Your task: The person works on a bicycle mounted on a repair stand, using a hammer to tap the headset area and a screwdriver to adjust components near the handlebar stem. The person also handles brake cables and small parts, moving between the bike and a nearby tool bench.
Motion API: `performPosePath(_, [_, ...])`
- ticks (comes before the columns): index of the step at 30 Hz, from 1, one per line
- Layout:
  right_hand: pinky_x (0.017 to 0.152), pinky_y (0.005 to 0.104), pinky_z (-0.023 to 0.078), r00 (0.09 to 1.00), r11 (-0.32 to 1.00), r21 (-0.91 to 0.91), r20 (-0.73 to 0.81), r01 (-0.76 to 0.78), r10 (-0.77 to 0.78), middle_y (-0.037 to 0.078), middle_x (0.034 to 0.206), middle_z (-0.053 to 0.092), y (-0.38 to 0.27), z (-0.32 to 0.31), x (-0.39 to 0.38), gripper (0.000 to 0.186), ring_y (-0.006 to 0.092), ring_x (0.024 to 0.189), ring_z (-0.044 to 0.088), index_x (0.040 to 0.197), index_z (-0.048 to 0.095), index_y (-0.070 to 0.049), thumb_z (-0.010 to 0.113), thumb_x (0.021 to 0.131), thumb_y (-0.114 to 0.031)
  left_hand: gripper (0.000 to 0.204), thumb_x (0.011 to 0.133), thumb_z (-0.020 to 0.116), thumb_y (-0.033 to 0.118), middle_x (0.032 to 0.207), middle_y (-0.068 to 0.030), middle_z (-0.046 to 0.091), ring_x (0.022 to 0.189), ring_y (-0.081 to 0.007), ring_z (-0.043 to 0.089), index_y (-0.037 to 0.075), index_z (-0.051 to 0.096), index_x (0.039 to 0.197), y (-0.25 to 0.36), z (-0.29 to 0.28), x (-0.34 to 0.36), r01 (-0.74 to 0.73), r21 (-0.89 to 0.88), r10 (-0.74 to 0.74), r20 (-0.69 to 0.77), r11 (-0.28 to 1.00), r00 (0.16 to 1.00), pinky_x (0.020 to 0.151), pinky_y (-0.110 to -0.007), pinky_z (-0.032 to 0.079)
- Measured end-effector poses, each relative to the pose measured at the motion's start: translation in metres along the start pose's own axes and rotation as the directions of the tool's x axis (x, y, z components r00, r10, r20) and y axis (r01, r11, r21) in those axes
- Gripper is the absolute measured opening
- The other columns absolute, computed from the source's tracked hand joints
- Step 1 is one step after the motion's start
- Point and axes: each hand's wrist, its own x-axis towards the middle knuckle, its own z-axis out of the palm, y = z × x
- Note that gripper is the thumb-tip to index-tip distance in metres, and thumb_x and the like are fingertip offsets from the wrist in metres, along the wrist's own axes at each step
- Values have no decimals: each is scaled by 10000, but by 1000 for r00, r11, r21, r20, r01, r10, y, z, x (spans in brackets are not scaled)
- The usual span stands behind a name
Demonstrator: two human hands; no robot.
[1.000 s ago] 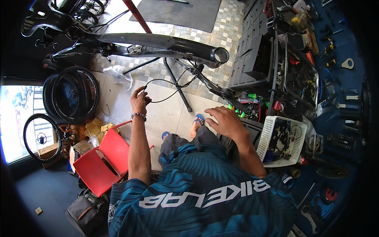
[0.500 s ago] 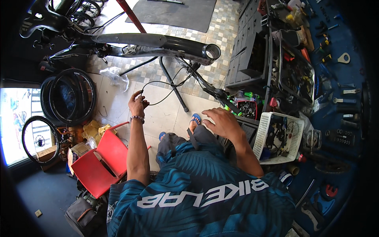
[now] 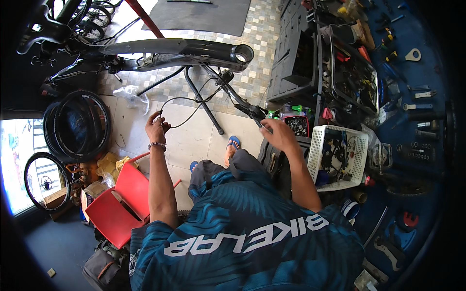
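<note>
A black cable (image 3: 167, 101) loops from beneath the dark bicycle frame (image 3: 165, 47) down to my left hand (image 3: 156, 128). That hand is closed, pinching the cable near its end between thumb and fingers. A long dark bicycle part (image 3: 236, 98) slants down from under the frame's front end to the right. Beside its lower end is my right hand (image 3: 281, 136), fingers half bent and thumb apart, with nothing visible in it. Whether its fingertips touch the part is unclear. The frame's round front tube is open at its end.
A red chair (image 3: 121, 203) and several wheels (image 3: 82, 121) stand to the left. On the right are a white perforated basket (image 3: 315, 157) of parts, a red bin (image 3: 308, 121), a tool tray (image 3: 335, 72) and wall-hung tools (image 3: 417, 106). Stand legs (image 3: 206, 109) reach the tiled floor.
My right hand has moved forward and nearer the long part's lower end, its fingers more bent. My left hand still holds the cable. The whole view has shifted slightly.
</note>
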Motion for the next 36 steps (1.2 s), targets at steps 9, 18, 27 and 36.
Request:
performPosePath(9, [1081, 445, 497, 904, 899, 96, 76, -427, 421, 284, 1414, 637, 101, 54, 40, 1170, 382, 1318, 632, 1536, 498, 29, 692, 791, -852, 287, 1034, 559, 0, 924, -117, 693, 617, -160, 659, 63, 676, 1289, -3, 1, 4, -3, 35, 3, 26, 999, 1000, 578, -350, 649])
performPosePath(18, [964, 417, 544, 919, 910, 259, 314, -324, 237, 244, 1233, 714, 92, 88, 37, 1103, 329, 1107, 707, 1410, 580, 71, 769, 767, -805, 277, 1044, 559, 6, 906, -109, 687, 635, -165, 657, 56, 671, 1293, -3, -16, 5, -22, -33, 22, 26, 999, 999, 576, -352, 640])
performPosePath(27, [1051, 470, 507, 944, 913, 264, 197, -312, 265, 351, 1281, 660, 56, 123, 13, 1225, 428, 1231, 660, 1412, 531, 98, 723, 717, -893, 296, 1029, 556, -11, 904, -116, 686, 640, -170, 652, 46, 658, 1301, -2, -12, 7, -32, -29, 33, 34, 999, 999, 580, -352, 627])
performPosePath(36, [1073, 486, 492, 910, 888, 222, 200, -402, 362, 355, 1281, 667, 36, 118, 6, 1143, 457, 1261, 646, 1366, 568, 62, 679, 748, -893, 285, 1035, 555, 10, 901, -114, 685, 634, -164, 648, 57, 660, 1295, 6, -5, 10, -42, 17, 41, 39, 999, 998, 578, -353, 628])
